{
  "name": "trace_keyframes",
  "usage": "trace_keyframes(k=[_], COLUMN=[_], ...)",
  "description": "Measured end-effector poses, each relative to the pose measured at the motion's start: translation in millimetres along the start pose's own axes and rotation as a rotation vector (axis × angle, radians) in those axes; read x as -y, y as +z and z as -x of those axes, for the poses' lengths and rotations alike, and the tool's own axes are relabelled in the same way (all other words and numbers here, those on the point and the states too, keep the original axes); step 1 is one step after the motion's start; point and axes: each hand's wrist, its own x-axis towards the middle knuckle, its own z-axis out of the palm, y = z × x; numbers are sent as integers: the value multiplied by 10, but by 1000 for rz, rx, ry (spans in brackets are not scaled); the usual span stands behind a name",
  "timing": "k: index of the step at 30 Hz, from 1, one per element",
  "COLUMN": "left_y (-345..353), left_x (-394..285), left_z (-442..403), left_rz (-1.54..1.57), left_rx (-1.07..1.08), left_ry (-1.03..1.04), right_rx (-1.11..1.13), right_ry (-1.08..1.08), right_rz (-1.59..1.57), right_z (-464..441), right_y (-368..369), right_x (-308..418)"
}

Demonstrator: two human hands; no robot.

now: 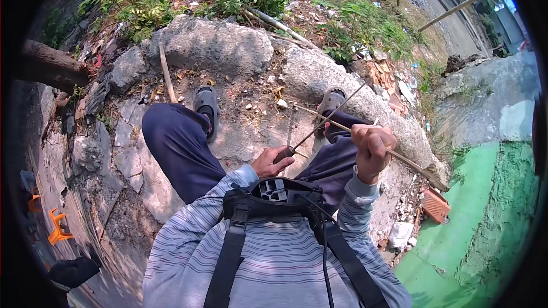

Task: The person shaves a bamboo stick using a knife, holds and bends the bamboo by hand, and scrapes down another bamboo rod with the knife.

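Observation:
My left hand is closed on the dark handle of a long thin metal tool, whose shaft points up and to the right. The fingers of my right hand are wrapped round a thin wooden stick. That stick runs from the upper left to a thicker end at the lower right, and the tool's shaft crosses it in view left of my right hand. Whether the two touch is unclear. A short pale piece shows beside the handle, partly hidden.
Broken concrete blocks lie beyond my shoes. Another stick leans near my left knee. A tree trunk is at left, an orange block and a green painted surface at right.

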Motion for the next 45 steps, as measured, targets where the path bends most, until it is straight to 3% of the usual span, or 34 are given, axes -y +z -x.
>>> trace_keyframes(k=[5, 13, 28, 31, 38, 40, 45], left_y=[-147, -259, -58, -49, -80, -70, -51], left_x=[-220, -385, -146, -149, -192, -173, -179], left_z=[12, -96, -108, -80, -69, -81, -100], left_rz=[213, 313, 18, 81, 203, 386, 297], left_rx=[125, 259, 81, 78, 154, 195, 178], left_ry=[-308, -268, -107, -185, -145, -339, -271], right_rx=[73, 74, 7, 19, 39, 18, -1], right_ry=[-16, -28, -65, -66, -70, -78, -74], right_rz=[34, 37, 43, 32, 23, 14, -4], right_z=[43, 84, 92, 93, 107, 113, 98], right_y=[-9, -32, 16, 19, 36, 19, -3], right_x=[44, 8, 28, 10, -27, -35, 2])
